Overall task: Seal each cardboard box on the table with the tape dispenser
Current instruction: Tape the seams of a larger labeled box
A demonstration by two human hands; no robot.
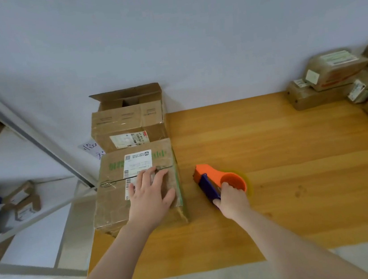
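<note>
A closed cardboard box (113, 195) with a white label and green print lies at the table's left edge. My left hand (149, 196) rests flat on its top, fingers spread over the flap seam. Behind it stands a second cardboard box (129, 125) with its rear flap up. To the right, on the wooden table (286, 161), sits an orange and blue tape dispenser (216, 180). My right hand (233, 199) grips its blue handle from the near side.
A stack of sealed parcels (333, 75) fills the far right corner of the table. A metal shelf frame (38, 144) with small boxes on it stands to the left, close to the table's left edge. A white wall runs behind.
</note>
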